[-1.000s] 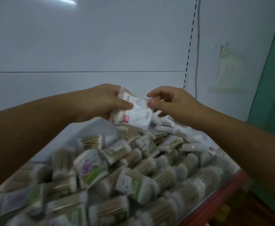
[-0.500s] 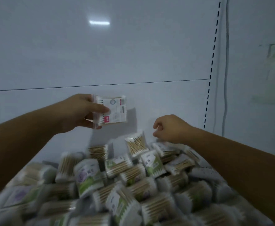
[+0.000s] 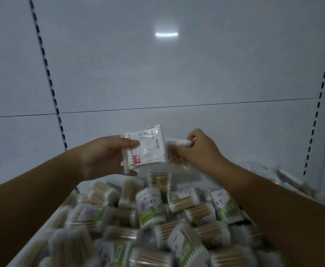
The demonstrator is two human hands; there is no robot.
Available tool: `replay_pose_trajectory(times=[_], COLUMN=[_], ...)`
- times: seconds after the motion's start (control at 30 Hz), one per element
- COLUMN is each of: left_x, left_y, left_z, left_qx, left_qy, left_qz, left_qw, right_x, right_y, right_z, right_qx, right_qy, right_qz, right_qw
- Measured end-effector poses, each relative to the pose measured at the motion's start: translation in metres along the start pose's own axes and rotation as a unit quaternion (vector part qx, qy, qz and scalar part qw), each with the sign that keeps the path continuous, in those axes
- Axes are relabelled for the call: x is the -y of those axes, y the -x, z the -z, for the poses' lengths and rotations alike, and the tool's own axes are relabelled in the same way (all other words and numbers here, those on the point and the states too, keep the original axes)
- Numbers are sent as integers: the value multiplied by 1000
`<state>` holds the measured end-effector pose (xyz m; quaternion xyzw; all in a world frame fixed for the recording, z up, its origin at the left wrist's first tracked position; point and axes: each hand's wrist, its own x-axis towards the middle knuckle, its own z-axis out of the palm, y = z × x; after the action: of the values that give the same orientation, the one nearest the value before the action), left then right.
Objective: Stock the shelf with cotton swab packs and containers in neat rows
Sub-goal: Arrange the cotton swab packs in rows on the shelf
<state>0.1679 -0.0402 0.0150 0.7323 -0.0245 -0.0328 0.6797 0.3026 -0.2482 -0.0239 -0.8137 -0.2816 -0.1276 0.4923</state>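
Glossy back panel (image 3: pixel 177 74) (plastic-wrapped packs (image 3: pixel 148 149))

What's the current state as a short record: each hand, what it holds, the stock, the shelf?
left hand: grips white pack with red label, thumb on its front
right hand: pinches wooden-stick pack, close beside the white pack
height: both packs held above the pile
pile: loose swab packs, jumbled, not in rows
back panel: white, slotted uprights on both sides

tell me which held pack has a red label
The flat white pack in the left hand; the right hand grips a plain bundle of wooden swabs.
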Motion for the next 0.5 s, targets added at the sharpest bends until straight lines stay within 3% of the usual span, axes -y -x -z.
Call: replay_pose_trajectory(times=[0.1, 0.17, 0.2, 0.23, 0.27, 0.3, 0.37, 0.5], left_x=[3, 2, 2, 2, 3, 4, 7, 12], left_y=[-4, -2, 2, 7, 14, 21, 34, 56], left_z=[-15, -15, -10, -3, 6, 15, 30, 54], left_qx=[-6, -42, -59, -78, -96, -112, -133, -153], left_qy=[33, 48, 57, 71, 88, 102, 115, 146], left_qz=[-5, -20, -25, -27, -29, -29, -30, -42], left_qw=[999, 998, 996, 994, 991, 988, 984, 976], right_x=[36, 46, 44, 35, 23, 9, -18, -45], right_y=[1, 1, -1, -4, -8, -11, -12, -11], right_z=[-22, -28, -29, -32, -35, -39, -53, -77], right_qx=[84, 155, 167, 162, 159, 163, 174, 156], right_qy=[-163, -317, -335, -287, -154, 36, 316, 453], right_qz=[-22, -71, -75, -56, -11, 45, 148, 253], right_qw=[983, 933, 924, 942, 975, 985, 921, 840])
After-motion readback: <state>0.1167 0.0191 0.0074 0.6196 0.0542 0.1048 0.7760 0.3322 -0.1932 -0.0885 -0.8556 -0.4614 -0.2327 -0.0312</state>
